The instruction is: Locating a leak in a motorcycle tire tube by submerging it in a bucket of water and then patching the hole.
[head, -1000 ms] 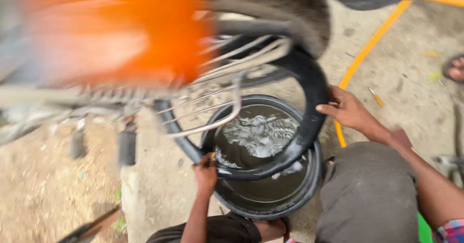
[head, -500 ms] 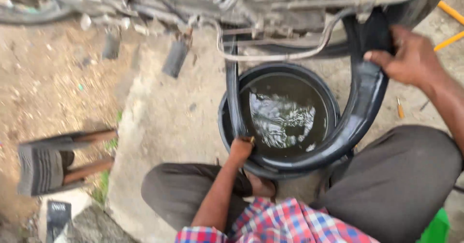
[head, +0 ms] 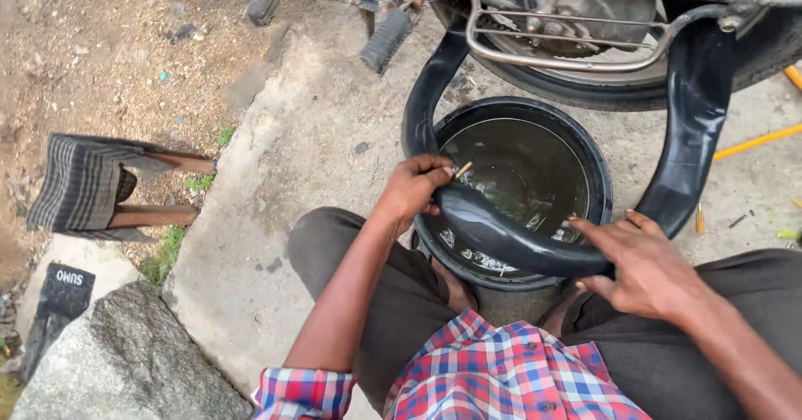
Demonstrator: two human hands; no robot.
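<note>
Concrete ground; black tub (head: pixel 598 178) of water. Left hand (head: pixel 413 190) fingers curled tight around black inner tube (head: pixel 501 234); right hand (head: pixel 643 265) fingers spread, pressing it.

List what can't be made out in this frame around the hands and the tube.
Head view:
- Basin floor: hidden by dark, glaring water.
- Inner tube: upper ends run behind the motorcycle frame.
- Right hand fingertips: behind the tube.
- Left hand: small pale stick, too small to identify.
- Wheel: cut off by the top edge.

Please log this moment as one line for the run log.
left hand: grips inner tube | right hand: presses tube | below: water basin
</note>
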